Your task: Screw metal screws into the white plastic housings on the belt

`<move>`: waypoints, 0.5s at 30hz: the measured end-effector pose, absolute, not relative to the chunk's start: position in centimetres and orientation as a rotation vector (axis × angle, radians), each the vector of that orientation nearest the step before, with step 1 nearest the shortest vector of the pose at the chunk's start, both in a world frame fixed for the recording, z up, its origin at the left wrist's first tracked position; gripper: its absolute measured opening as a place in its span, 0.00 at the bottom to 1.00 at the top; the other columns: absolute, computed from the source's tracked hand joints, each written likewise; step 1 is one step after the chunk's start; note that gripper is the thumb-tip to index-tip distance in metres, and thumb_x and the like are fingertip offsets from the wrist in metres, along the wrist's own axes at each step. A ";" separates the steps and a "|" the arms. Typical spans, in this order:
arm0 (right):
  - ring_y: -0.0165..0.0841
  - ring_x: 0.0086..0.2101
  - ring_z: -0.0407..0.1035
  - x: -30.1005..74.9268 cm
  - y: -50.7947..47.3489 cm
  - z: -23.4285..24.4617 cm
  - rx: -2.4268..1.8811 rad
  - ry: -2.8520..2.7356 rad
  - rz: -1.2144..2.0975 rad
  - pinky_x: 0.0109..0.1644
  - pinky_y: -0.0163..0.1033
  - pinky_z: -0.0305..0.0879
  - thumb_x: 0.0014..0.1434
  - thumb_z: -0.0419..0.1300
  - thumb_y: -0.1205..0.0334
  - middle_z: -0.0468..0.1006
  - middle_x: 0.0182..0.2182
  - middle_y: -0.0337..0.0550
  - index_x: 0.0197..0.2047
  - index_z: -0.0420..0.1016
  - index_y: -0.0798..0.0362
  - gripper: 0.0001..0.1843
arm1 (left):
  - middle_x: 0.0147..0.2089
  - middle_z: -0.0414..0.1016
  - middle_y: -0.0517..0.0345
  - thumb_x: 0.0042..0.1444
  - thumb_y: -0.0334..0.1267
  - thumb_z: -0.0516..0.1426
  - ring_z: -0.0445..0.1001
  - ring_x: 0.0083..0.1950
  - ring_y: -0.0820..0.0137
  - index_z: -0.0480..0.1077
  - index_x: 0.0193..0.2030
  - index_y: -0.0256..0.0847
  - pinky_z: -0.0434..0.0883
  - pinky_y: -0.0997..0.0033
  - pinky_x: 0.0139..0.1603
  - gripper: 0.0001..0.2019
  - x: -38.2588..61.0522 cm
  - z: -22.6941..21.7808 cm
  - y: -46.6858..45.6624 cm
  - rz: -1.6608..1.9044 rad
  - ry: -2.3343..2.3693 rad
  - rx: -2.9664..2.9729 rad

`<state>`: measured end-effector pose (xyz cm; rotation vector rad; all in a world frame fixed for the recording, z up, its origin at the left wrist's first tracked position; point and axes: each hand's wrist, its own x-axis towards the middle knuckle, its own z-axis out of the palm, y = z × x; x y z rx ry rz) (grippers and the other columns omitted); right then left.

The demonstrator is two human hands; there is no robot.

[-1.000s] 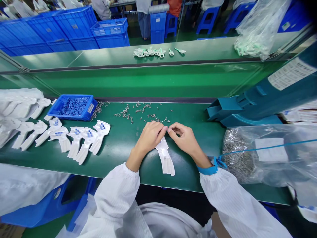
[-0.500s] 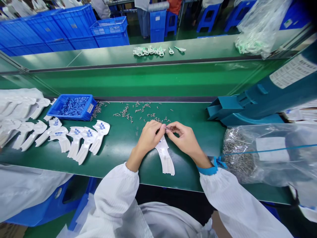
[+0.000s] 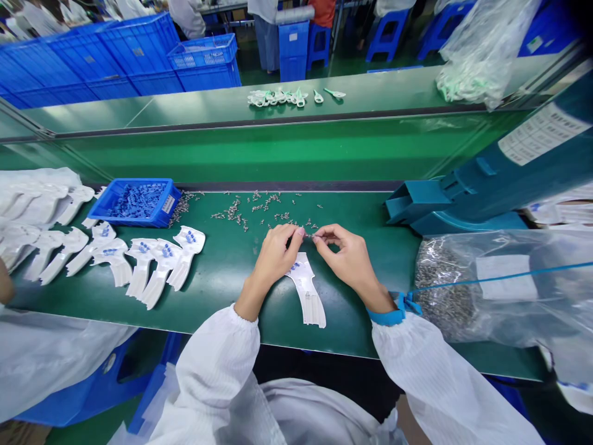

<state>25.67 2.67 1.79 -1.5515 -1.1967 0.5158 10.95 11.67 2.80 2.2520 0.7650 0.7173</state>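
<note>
Blue plastic tray (image 3: pixel 134 217) of small blue parts at 10 o'clock, row of white moulded pieces (image 3: pixel 160 266) at 9 o'clock; at centre the left hand (image 3: pixel 278 262) bunches its fingertips beside a tiny metal part (image 3: pixel 310 235), pinched by the right hand (image 3: pixel 345 253) between thumb and forefinger above a white moulded piece (image 3: pixel 306 287) at 6 o'clock; clear plastic bag of metal parts (image 3: pixel 445 290) at 3 o'clock; a loosened pinch could drop the part among loose metal parts (image 3: pixel 259 210) on the green bench (image 3: pixel 222 290), losing it there
</note>
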 end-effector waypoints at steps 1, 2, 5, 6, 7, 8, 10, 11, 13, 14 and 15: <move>0.34 0.33 0.75 25.7 2.7 1.6 -1.535 -1.149 0.573 0.41 0.40 0.73 0.60 0.61 0.61 0.79 0.34 0.41 0.37 0.74 0.50 0.03 | 0.43 0.79 0.57 0.70 0.41 0.49 0.74 0.45 0.68 0.72 0.44 0.43 0.67 0.66 0.49 0.11 10.9 2.9 11.6 0.730 0.747 2.249; 0.34 0.33 0.75 25.8 2.7 1.5 -1.512 -1.107 0.631 0.41 0.40 0.73 0.60 0.62 0.59 0.79 0.34 0.41 0.37 0.74 0.50 0.04 | 0.46 0.79 0.56 0.69 0.41 0.51 0.75 0.47 0.68 0.71 0.49 0.44 0.68 0.66 0.50 0.10 10.9 2.9 11.6 0.739 0.724 2.250; 0.35 0.34 0.75 25.9 2.8 1.1 -1.440 -1.016 0.759 0.42 0.41 0.73 0.59 0.63 0.57 0.79 0.34 0.42 0.37 0.74 0.51 0.07 | 0.46 0.79 0.58 0.66 0.39 0.56 0.75 0.48 0.68 0.71 0.50 0.45 0.69 0.67 0.51 0.08 10.8 3.0 11.5 0.742 0.653 2.278; 0.35 0.34 0.75 25.9 2.8 1.1 -1.429 -1.003 0.777 0.42 0.41 0.73 0.58 0.63 0.57 0.79 0.33 0.42 0.37 0.74 0.51 0.07 | 0.45 0.79 0.59 0.65 0.38 0.56 0.75 0.47 0.68 0.72 0.48 0.45 0.69 0.67 0.51 0.07 10.8 3.0 11.5 0.741 0.642 2.292; 0.34 0.34 0.75 25.9 2.8 1.1 -1.429 -0.998 0.779 0.42 0.41 0.73 0.58 0.63 0.57 0.79 0.33 0.42 0.37 0.74 0.51 0.07 | 0.44 0.79 0.59 0.66 0.38 0.56 0.75 0.46 0.68 0.72 0.46 0.45 0.68 0.67 0.50 0.06 10.8 3.0 11.5 0.741 0.637 2.308; 0.34 0.34 0.75 25.8 2.8 1.1 -1.439 -1.002 0.770 0.42 0.41 0.73 0.58 0.63 0.57 0.79 0.33 0.42 0.37 0.74 0.51 0.07 | 0.43 0.79 0.59 0.66 0.37 0.55 0.74 0.46 0.68 0.72 0.46 0.44 0.68 0.66 0.50 0.05 10.8 3.0 11.5 0.741 0.637 2.325; 0.34 0.34 0.75 25.7 2.7 1.3 -1.478 -1.036 0.727 0.42 0.41 0.73 0.59 0.62 0.58 0.79 0.34 0.42 0.37 0.74 0.51 0.06 | 0.42 0.78 0.58 0.66 0.37 0.54 0.73 0.45 0.67 0.71 0.45 0.44 0.66 0.65 0.48 0.05 10.8 2.9 11.6 0.730 0.640 2.365; 0.34 0.33 0.75 25.6 2.7 1.5 -1.501 -1.062 0.701 0.42 0.41 0.73 0.59 0.62 0.58 0.79 0.34 0.42 0.37 0.74 0.51 0.06 | 0.41 0.78 0.58 0.66 0.37 0.54 0.73 0.44 0.67 0.71 0.44 0.44 0.65 0.64 0.47 0.05 10.8 2.9 11.6 0.719 0.641 2.388; 0.34 0.33 0.75 25.5 2.6 1.7 -1.541 -1.126 0.654 0.42 0.40 0.72 0.59 0.61 0.60 0.79 0.34 0.41 0.37 0.74 0.51 0.04 | 0.39 0.76 0.58 0.65 0.37 0.54 0.71 0.42 0.66 0.71 0.42 0.43 0.63 0.63 0.45 0.05 10.7 2.9 11.6 0.691 0.640 2.432; 0.34 0.33 0.74 25.4 2.6 1.8 -1.552 -1.160 0.636 0.41 0.40 0.72 0.59 0.61 0.61 0.79 0.33 0.41 0.37 0.74 0.51 0.04 | 0.38 0.76 0.57 0.64 0.37 0.54 0.70 0.41 0.65 0.71 0.40 0.43 0.63 0.63 0.45 0.05 10.6 2.9 11.6 0.677 0.637 2.448; 0.33 0.32 0.74 25.4 2.6 1.8 -1.557 -1.192 0.618 0.41 0.40 0.72 0.59 0.60 0.62 0.79 0.33 0.41 0.37 0.74 0.51 0.03 | 0.36 0.75 0.58 0.63 0.37 0.54 0.69 0.41 0.65 0.70 0.38 0.43 0.62 0.62 0.44 0.05 10.6 3.0 11.6 0.664 0.635 2.459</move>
